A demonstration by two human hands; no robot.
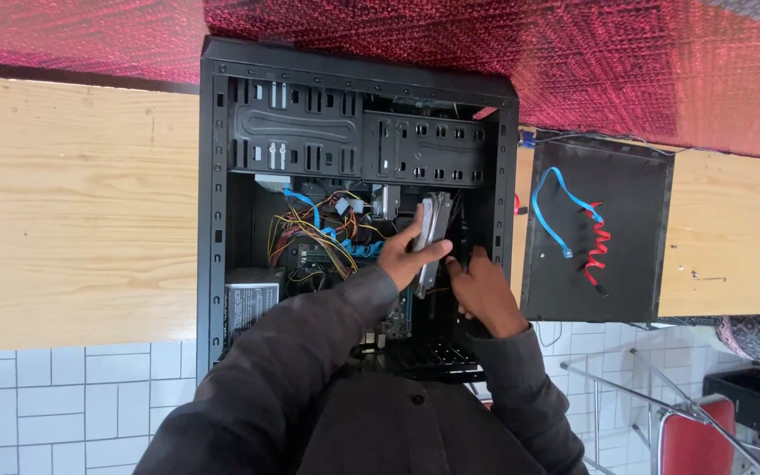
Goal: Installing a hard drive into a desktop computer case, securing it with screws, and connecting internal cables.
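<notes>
Grey hard drive [433,242] in left hand [405,255]'s grip; right hand [483,290]'s fingers hidden, grip unclear

The computer case [358,202] lies on the table [72,211], with the side panel [595,233] to its right.

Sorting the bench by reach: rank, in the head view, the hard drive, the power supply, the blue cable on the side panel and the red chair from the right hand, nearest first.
1. Hard drive, just left of the right hand.
2. Blue cable, on the panel to the right.
3. Power supply, inside the case, far left.
4. Red chair, lower right, on the floor.
</notes>
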